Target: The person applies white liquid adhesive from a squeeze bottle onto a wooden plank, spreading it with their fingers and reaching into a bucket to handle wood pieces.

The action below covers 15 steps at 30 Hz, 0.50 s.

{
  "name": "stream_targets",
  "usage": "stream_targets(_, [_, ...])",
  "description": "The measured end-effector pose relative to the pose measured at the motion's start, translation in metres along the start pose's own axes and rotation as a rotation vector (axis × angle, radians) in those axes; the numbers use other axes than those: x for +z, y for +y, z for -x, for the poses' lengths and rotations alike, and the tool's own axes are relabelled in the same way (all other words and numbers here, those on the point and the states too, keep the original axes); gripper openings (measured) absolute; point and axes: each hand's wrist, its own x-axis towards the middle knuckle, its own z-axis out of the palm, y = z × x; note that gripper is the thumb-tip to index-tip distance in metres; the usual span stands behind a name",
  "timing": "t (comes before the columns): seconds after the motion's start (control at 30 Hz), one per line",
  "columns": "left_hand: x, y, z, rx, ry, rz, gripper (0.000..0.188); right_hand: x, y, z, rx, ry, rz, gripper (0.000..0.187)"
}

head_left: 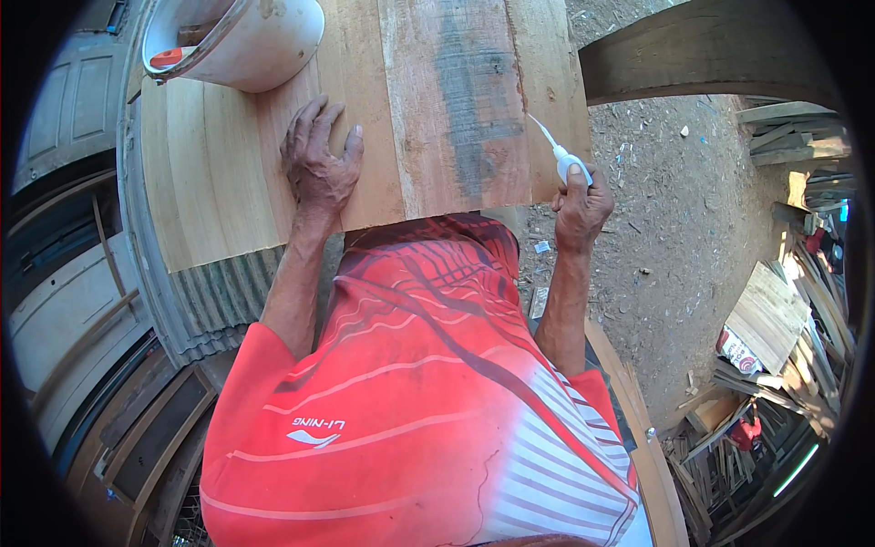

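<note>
Boards (419, 118), bottle (562, 159) in right grip (584, 210)

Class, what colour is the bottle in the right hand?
The bottle is white; the head view shows it best.

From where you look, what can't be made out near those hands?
In the head view:
- White plastic bucket: far rim cut off by the top edge.
- Small white bottle with thin nozzle: partly hidden by the right hand.
- Brown wooden plank panel: far end, also cut off there.

White lettering (318, 423) and a logo (313, 439) mark the red shirt (383, 392).
</note>
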Motion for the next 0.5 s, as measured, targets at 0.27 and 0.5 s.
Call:
stream_targets(0.27, [-0.0014,0.0003,-0.0015,-0.015,-0.017,-0.002,0.043,0.0001,-0.0023,-0.0008,0.003,0.000,-0.002,0.022])
stream_targets(0.5, [-0.0017,0.0002,-0.0003,-0.012,-0.011,-0.001,0.043,-0.0010,-0.0008,0.0002,0.001,-0.007,0.005,0.022])
